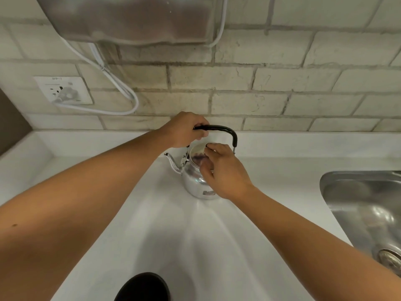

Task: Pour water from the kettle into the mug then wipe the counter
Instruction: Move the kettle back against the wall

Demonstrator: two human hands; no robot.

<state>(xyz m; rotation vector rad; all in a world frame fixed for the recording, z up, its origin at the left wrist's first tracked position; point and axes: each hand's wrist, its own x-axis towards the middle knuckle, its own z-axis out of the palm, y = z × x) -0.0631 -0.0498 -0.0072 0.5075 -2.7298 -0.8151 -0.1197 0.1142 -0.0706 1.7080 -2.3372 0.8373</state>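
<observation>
A shiny metal kettle (194,181) with a black arched handle stands on the white counter (195,235) near the back wall, its spout pointing left. My left hand (184,131) grips the left end of the handle. My right hand (223,170) rests on top of the kettle, fingers pinching its lid. A dark round object (143,287), possibly the mug, shows at the bottom edge, partly cut off.
A steel sink (364,213) with a drain lies at the right. A brick-tile wall runs behind the counter, with a socket (64,90) and white cable at the left. A metal appliance (130,18) hangs overhead.
</observation>
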